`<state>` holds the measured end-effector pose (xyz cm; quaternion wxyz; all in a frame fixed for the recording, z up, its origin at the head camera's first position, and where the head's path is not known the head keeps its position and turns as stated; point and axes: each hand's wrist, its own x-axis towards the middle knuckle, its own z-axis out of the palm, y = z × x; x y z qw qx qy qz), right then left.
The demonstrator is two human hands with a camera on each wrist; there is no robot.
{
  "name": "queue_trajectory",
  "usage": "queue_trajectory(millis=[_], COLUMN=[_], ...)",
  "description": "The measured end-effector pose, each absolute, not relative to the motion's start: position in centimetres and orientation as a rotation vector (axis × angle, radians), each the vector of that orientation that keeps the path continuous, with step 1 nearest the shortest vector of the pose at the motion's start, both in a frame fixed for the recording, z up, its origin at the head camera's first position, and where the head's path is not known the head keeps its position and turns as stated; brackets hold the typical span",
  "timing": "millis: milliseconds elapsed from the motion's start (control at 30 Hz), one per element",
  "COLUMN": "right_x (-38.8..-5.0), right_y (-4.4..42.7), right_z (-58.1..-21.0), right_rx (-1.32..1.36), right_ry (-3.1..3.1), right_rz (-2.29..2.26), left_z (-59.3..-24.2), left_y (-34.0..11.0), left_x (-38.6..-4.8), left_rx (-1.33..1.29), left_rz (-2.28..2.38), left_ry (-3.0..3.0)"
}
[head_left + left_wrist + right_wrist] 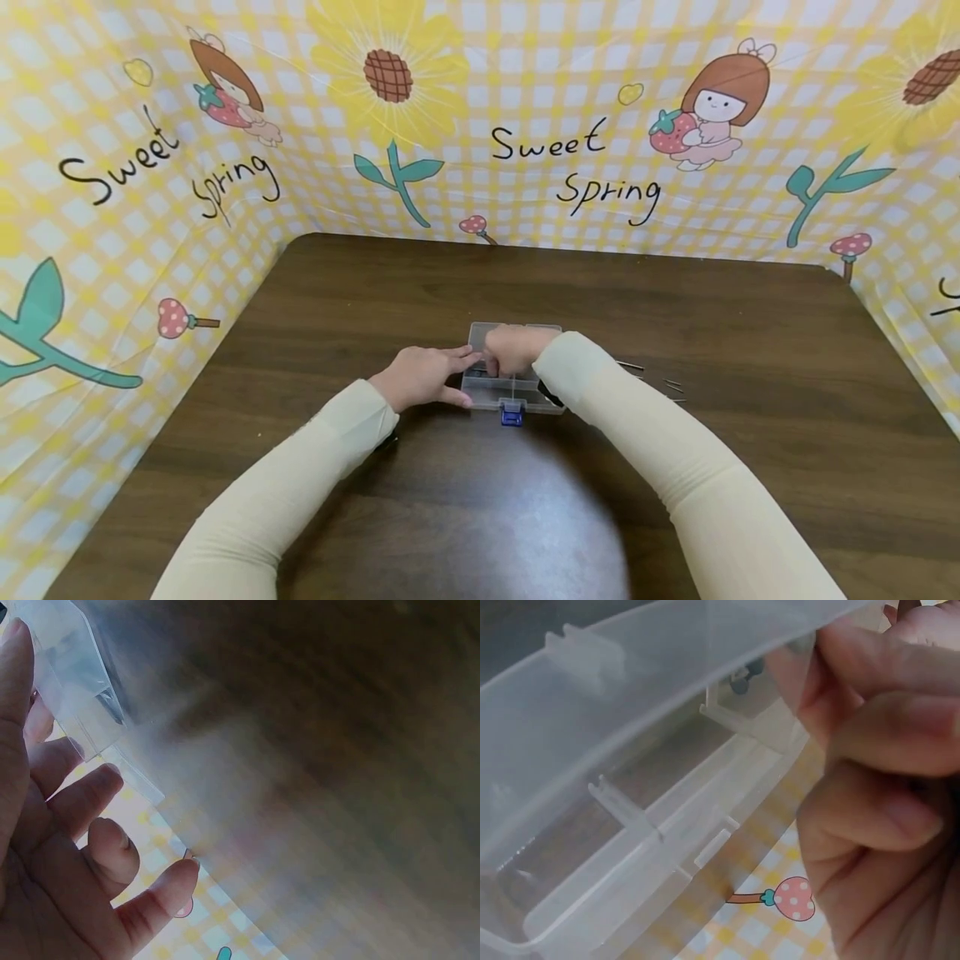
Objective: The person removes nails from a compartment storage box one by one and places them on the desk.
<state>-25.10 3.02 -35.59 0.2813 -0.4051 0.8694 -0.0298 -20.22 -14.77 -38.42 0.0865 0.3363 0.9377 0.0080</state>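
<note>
A clear plastic compartment box point(487, 395) with a blue latch point(512, 415) at its front sits mid-table. My left hand point(423, 377) rests against the box's left side, thumb near the front corner and fingers stretched toward the inside. In the left wrist view the outer fingers hang loosely. My right hand point(517, 348) reaches down into the box from above, with curled fingers point(889, 817). Its fingertips are partly behind a clear wall, so whether they pinch anything is hidden. Small dark pieces point(744, 676) lie in a compartment near those fingertips.
Several thin metal pins or rods point(672, 384) lie on the brown wooden table point(750, 467), right of the box and partly behind the right sleeve point(645, 433). A yellow checked cloth point(450, 183) stands around the table's back and sides.
</note>
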Motion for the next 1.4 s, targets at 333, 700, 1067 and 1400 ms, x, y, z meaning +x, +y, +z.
queue_trajectory(millis=[333,700,1067,1400], right_x=[-24.8,-25.2,-25.2,-25.5], right_y=[3.3,4.9,10.0,16.5], right_z=[-35.1,-34.4,-33.4,-33.5], right_rx=[-1.084,-1.155,-1.121,-1.113], right_ry=[2.312,2.298,2.326,2.371], right_rz=[-0.020,-0.103,-0.197,-0.295], left_z=[-38.3,-38.2,-38.2,-38.6], left_y=[-14.6,-14.8,-15.0,-15.3], left_x=[-20.3,-20.4,-20.2,-20.3], left_rx=[1.004,0.986,0.941,0.929], left_rz=[0.018,0.023,0.030,0.046], left_ry=[2.794,2.779,2.750,2.743])
